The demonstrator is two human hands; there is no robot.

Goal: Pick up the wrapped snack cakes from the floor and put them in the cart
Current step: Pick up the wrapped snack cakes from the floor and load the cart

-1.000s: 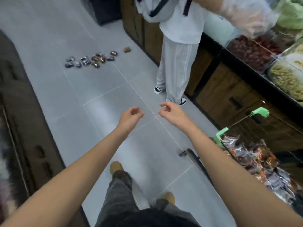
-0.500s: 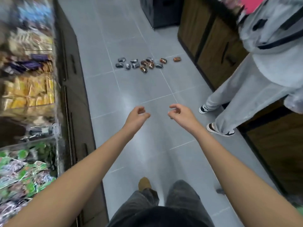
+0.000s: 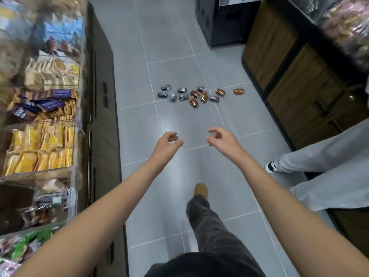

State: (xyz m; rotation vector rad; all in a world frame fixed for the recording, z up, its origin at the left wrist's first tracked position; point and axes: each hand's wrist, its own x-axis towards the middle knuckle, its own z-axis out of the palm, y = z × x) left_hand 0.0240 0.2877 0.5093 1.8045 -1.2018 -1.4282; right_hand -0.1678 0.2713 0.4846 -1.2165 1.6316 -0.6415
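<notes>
Snack cakes lie scattered on the grey tiled floor ahead of me, well beyond my reach. The dark-wrapped ones sit to the left of the cluster, the orange-brown ones to the right, and one orange cake lies apart near the wooden cabinet.

My left hand and right hand are both out in front, fingers loosely curled, with nothing in either. The cart is not in view, so I judge nothing from this pile has gone in.

The step in hand looks like the approach. I should walk up until the cluster lies at my feet, then crouch rather than stoop from far off. Another person's leg stands close on my right, so I would hold to the middle of the aisle and away from the stocked shelf on my left.

The wrappers look slick and light. I would gather several tight-packed ones per hand from the middle, gripping gently so the cakes are not crushed, and take the stray one last.
</notes>
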